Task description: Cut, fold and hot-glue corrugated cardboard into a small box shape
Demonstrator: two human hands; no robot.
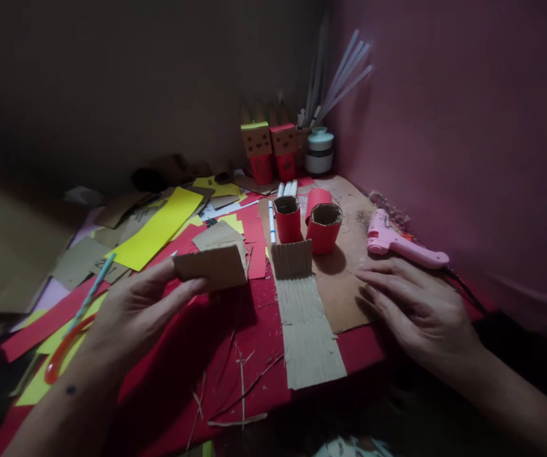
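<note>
My left hand (147, 311) pinches a small rectangle of brown cardboard (211, 268) between thumb and fingers, above the red table surface. My right hand (416, 308) is empty, its fingers stretched out over the right edge of a flat cardboard sheet (349, 304), just below a pink glue gun (400, 241). Between my hands lies a long strip of peeled, ribbed cardboard (309, 336), with its far end folded upright. Just behind that end stand red-covered cardboard tubes, one on the left (287, 219) and a wider one (323, 230) on the right.
Yellow paper (164, 228), red paper and cardboard scraps cover the left side, with orange-handled scissors (66, 349) among them. Two box-headed figures (257, 152) stand at the back beside a lidded jar (319, 152) and glue sticks (349, 66). A pink wall (468, 127) borders the right.
</note>
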